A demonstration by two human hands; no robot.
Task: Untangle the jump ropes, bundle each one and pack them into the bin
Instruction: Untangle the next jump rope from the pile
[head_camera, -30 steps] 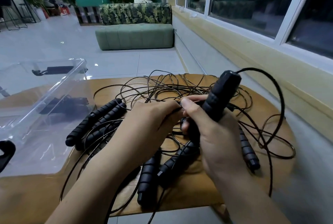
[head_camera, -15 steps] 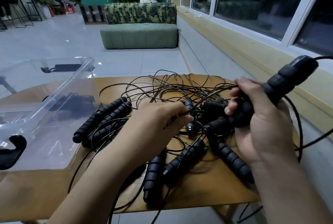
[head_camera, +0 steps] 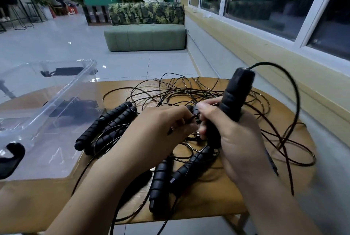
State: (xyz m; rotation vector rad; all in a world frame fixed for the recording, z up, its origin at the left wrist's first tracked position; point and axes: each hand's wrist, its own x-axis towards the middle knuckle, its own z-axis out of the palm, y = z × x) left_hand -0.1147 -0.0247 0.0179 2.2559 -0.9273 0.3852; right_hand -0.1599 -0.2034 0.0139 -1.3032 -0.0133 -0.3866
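Observation:
Several black jump ropes lie tangled on a round wooden table (head_camera: 217,202); thin cords (head_camera: 181,91) loop over its far half. My right hand (head_camera: 233,136) grips one black ribbed handle (head_camera: 236,92) upright above the pile, its cord arcing off to the right. My left hand (head_camera: 161,126) pinches thin cords at the middle of the tangle, right beside the right hand's fingers. Two handles (head_camera: 108,123) lie side by side to the left, two more (head_camera: 161,176) near the front edge. A clear plastic bin (head_camera: 56,102) stands at the left with a dark bundle inside.
The table's right edge is close to a wall under a window sill (head_camera: 265,45). Cord loops (head_camera: 295,151) hang past the right rim. A green sofa (head_camera: 145,36) stands farther back on the tiled floor, with a person seated behind it.
My right hand has swung the gripped handle back from the far right to the middle of the tangle, next to my left hand. The left hand stayed on the cords.

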